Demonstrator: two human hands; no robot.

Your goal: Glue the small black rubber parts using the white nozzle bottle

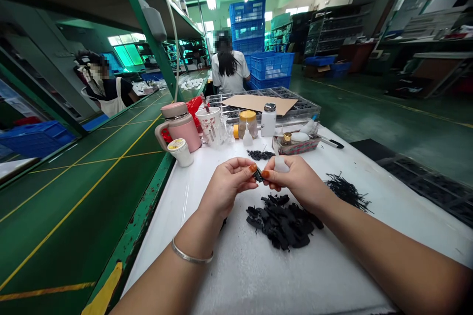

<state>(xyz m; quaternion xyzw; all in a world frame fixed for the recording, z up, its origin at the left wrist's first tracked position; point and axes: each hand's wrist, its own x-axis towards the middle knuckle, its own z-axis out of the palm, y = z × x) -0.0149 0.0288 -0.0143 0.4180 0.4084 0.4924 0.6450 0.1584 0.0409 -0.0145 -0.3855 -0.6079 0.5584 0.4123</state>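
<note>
Above the white worktop, a small black part [258, 174] is pinched between the fingertips of my left hand [231, 179]. The thumb and fingertips of my right hand [301, 179] meet the same part from the other side. A small translucent white squeeze bottle [281, 164] is also tucked in my right hand, against the fingers. Below both hands lies a loose pile of flat black pieces [284, 224]. Past the fingertips sits a small heap of tiny black bits [260, 155]. Right of my right wrist is a bunch of thin black strips [347, 191].
A pink mug [185, 125], a patterned cup [210, 125], a white tub [180, 152], a yellow-lidded jar [247, 124], a white bottle [268, 120] and a small box [297, 143] stand behind. A green conveyor belt [92, 177] runs left. Two people sit farther off.
</note>
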